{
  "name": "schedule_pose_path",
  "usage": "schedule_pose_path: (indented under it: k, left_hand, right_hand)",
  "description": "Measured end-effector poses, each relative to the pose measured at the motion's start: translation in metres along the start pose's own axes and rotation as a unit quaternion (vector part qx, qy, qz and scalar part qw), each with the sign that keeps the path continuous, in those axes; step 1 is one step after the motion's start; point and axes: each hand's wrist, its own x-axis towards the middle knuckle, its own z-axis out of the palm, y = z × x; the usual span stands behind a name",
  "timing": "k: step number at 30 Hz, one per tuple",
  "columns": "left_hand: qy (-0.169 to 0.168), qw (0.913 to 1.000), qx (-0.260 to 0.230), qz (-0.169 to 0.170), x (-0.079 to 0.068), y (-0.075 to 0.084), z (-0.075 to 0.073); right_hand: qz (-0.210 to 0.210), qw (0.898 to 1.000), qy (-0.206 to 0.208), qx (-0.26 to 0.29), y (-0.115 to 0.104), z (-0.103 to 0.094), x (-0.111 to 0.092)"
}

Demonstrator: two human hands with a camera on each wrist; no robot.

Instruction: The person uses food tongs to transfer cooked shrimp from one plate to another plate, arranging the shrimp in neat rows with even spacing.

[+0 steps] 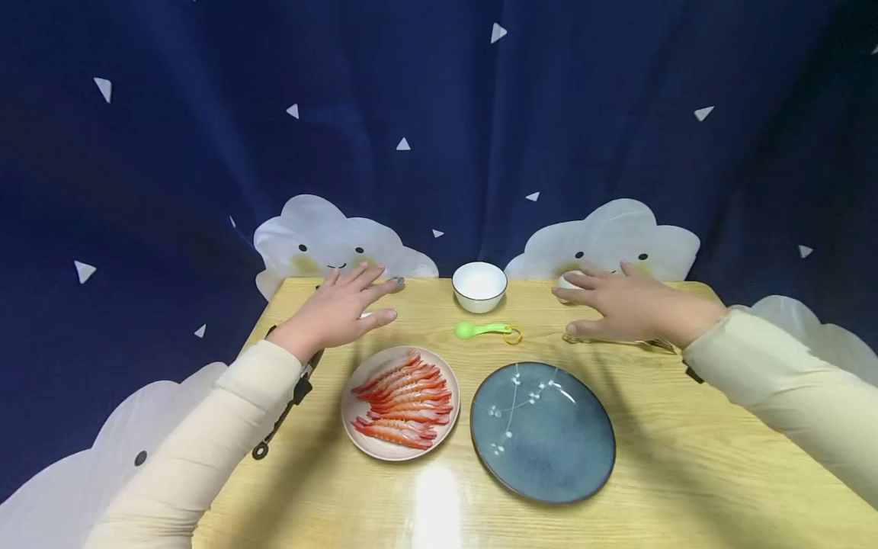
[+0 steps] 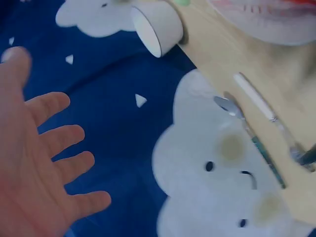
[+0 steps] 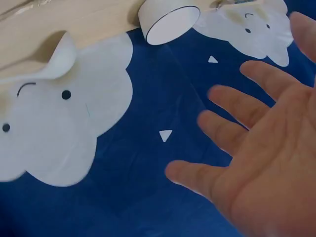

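Observation:
My left hand (image 1: 339,309) hovers palm down over the far left of the table, fingers straight and spread, holding nothing. Near it lie a metal spoon (image 2: 251,136) and a white-handled utensil (image 2: 256,98), partly hidden by the hand in the head view. My right hand (image 1: 627,305) is likewise spread above the far right, with nothing in it. Beneath that hand, a white spoon-shaped utensil (image 3: 63,59) and a thin gold-toned utensil (image 1: 655,345) are partly covered. A white bowl (image 1: 479,284) with a dark rim stands between the hands, beside the table's far edge.
Several red-and-white shrimp (image 1: 405,400) lie on a pale round plate (image 1: 351,427). To its right sits a blue plate (image 1: 549,442) with a white blossom pattern. A green measuring spoon (image 1: 473,330) with a yellow ring lies before the bowl. A long black item (image 1: 277,423) lies along the left edge.

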Motion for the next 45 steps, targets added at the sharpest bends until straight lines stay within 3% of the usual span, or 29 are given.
schedule_pose_path:
  k: [5,8,11,15,18,20,22,24,28,30,31,33,37,41,43,45]
  left_hand:
    - [0.019,0.9994,-0.008,-0.027,-0.019,-0.019,0.025]
    - [0.004,0.9979,-0.008,-0.063,-0.039,-0.032,0.043]
    - [-0.024,0.9925,-0.013,-0.119,-0.062,-0.044,0.061]
    - [-0.080,0.9731,-0.031,-0.214,-0.090,-0.053,0.083]
    - [-0.114,0.9482,-0.066,-0.289,-0.106,-0.054,0.094]
    - [-0.118,0.9314,-0.088,-0.333,-0.113,-0.054,0.101]
    - [-0.109,0.9144,-0.107,-0.375,-0.117,-0.054,0.106]
    - [-0.098,0.9007,-0.118,-0.406,-0.119,-0.055,0.111]
    - [-0.093,0.8799,-0.130,-0.447,-0.121,-0.060,0.115]
    - [-0.099,0.8747,-0.134,-0.455,-0.122,-0.063,0.118]
    - [-0.103,0.8734,-0.133,-0.457,-0.123,-0.065,0.119]
    - [-0.110,0.8725,-0.131,-0.458,-0.124,-0.069,0.121]
    - [-0.105,0.8730,-0.142,-0.454,-0.122,-0.079,0.123]
    - [-0.072,0.8746,-0.197,-0.437,-0.121,-0.087,0.119]
    - [-0.039,0.8861,-0.211,-0.411,-0.123,-0.089,0.115]
    - [-0.007,0.9029,-0.224,-0.367,-0.126,-0.088,0.111]
  right_hand:
    - [-0.024,0.998,0.033,0.041,0.012,0.033,-0.011]
    - [-0.041,0.996,0.056,0.063,0.016,0.066,-0.022]
    - [-0.037,0.993,0.052,0.096,0.015,0.101,-0.036]
    - [-0.009,0.989,0.029,0.148,0.011,0.143,-0.056]
    - [0.016,0.976,0.021,0.214,0.006,0.167,-0.065]
    - [0.034,0.961,0.021,0.274,0.003,0.180,-0.068]
    - [0.055,0.932,0.009,0.358,-0.001,0.189,-0.069]
    - [0.070,0.889,-0.013,0.452,-0.004,0.196,-0.069]
    - [0.124,0.786,-0.049,0.604,-0.011,0.207,-0.066]
    - [0.151,0.753,-0.053,0.638,-0.014,0.212,-0.064]
    - [0.162,0.745,-0.050,0.646,-0.015,0.215,-0.064]
    - [0.175,0.733,-0.044,0.656,-0.018,0.218,-0.062]
    - [0.194,0.737,-0.023,0.647,-0.021,0.221,-0.059]
    - [0.211,0.739,-0.005,0.639,-0.020,0.219,-0.057]
    - [0.216,0.738,-0.001,0.639,-0.019,0.218,-0.057]
    - [0.221,0.737,0.001,0.639,-0.017,0.218,-0.059]
